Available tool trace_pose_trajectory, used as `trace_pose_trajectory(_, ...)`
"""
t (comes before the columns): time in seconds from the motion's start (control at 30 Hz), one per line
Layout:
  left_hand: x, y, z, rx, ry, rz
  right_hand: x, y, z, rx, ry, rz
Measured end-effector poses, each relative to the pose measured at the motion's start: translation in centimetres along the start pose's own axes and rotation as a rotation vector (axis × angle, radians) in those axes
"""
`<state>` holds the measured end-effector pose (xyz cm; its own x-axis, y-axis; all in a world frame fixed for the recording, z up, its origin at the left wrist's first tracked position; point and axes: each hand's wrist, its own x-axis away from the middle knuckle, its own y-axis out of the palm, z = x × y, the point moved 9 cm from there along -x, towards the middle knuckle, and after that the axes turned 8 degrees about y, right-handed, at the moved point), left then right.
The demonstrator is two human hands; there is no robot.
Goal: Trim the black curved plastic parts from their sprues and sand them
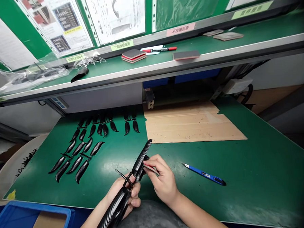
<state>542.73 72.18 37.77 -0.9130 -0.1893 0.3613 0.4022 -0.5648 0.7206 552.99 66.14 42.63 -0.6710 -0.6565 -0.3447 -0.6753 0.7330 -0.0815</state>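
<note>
My left hand [132, 193] is wrapped round the middle of a glossy black part [116, 206] with pale curved stripes, held at a slant with its far tip up. Between the thumb and fingers of my right hand [162, 178] is a small red and grey pad [151, 169], against the side of the part's upper blade. More black leaf-shaped parts [84, 161] lie in joined pairs on the green table [197, 203] at the left. A blue cutter knife [204, 174] rests to the right of my right hand.
Cardboard [185, 124] lies flat at the table's back. Above it runs a shelf [109, 69] with stacked pads [133, 55], a red marker [167, 49] and plastic bags [38, 77]. A blue tray [16, 209] and a round bin [2, 178] stand at the left.
</note>
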Motion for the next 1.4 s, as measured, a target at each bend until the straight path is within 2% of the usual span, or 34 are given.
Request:
trace_pose_trajectory(0.1, 0.0, 0.1, -0.2, 0.021, 0.005, -0.009, 0.3, 0.1, -0.1, -0.013, 0.032, 0.029)
trace_pose_trajectory(0.2, 0.0, -0.4, -0.3, 0.039, 0.014, 0.003, -0.1, -0.3, -0.7, -0.037, 0.098, -0.009)
trace_pose_trajectory(0.23, 0.0, -0.6, -0.1, 0.045, 0.019, 0.009, -0.3, -0.3, -0.9, -0.047, 0.136, -0.083)
trace_pose_trajectory(0.33, 0.2, -0.6, 0.8, 0.062, 0.041, -0.005, -0.2, 1.1, -1.9, -0.055, 0.23, -0.489)
trace_pose_trajectory(0.37, 0.3, -0.4, 1.2, 0.064, 0.051, -0.011, -0.1, 1.0, -2.2, -0.053, 0.236, -0.538)
trace_pose_trajectory(0.4, 0.4, -0.3, 1.5, 0.059, 0.058, -0.015, -0.4, 0.5, -2.4, -0.052, 0.229, -0.501)
trace_pose_trajectory(0.5, 0.4, 0.2, 1.8, 0.026, 0.043, -0.028, -1.4, -2.0, -2.5, -0.042, 0.158, -0.113)
trace_pose_trajectory(0.57, 0.2, 0.2, 1.3, 0.015, 0.029, -0.032, -1.3, -1.6, -2.5, -0.009, 0.117, -0.05)
trace_pose_trajectory(0.63, -0.1, -0.4, 1.0, 0.011, 0.036, -0.016, -1.2, -0.5, -2.4, 0.039, 0.116, -0.126)
trace_pose_trajectory(0.7, -0.3, -1.0, 1.3, 0.0, 0.074, -0.003, -0.8, 0.8, -2.0, 0.087, 0.152, -0.323)
trace_pose_trajectory(0.77, -0.2, -1.3, 2.5, -0.054, 0.126, -0.016, -0.3, 0.8, -1.2, 0.162, 0.186, -0.484)
trace_pose_trajectory(0.83, 0.3, -1.3, 4.6, -0.214, 0.187, -0.031, -0.4, -0.6, 0.0, 0.298, 0.188, -0.506)
trace_pose_trajectory(0.93, 1.6, -0.9, 7.5, -0.643, 0.216, -0.027, -1.9, -3.8, 1.1, 0.528, 0.151, -0.35)
trace_pose_trajectory(1.03, 2.3, 0.0, 9.3, -1.131, 0.25, -0.012, -3.7, -5.1, -0.3, 0.629, 0.062, -0.227)
trace_pose_trajectory(1.1, 2.1, 1.4, 9.6, -1.378, 0.313, -0.038, -4.3, -3.5, -2.6, 0.679, -0.066, -0.278)
trace_pose_trajectory(1.2, 1.2, 3.9, 8.9, -1.545, 0.368, -0.132, -3.8, 0.7, -4.6, 0.829, -0.226, -0.491)
trace_pose_trajectory(1.3, 0.3, 4.9, 7.8, -1.629, 0.344, -0.187, -3.3, 3.0, -3.1, 0.992, -0.164, -0.628)
trace_pose_trajectory(1.4, -0.2, 3.9, 8.0, -1.652, 0.404, -0.087, -3.2, 3.3, -0.6, 1.026, -0.072, -0.634)
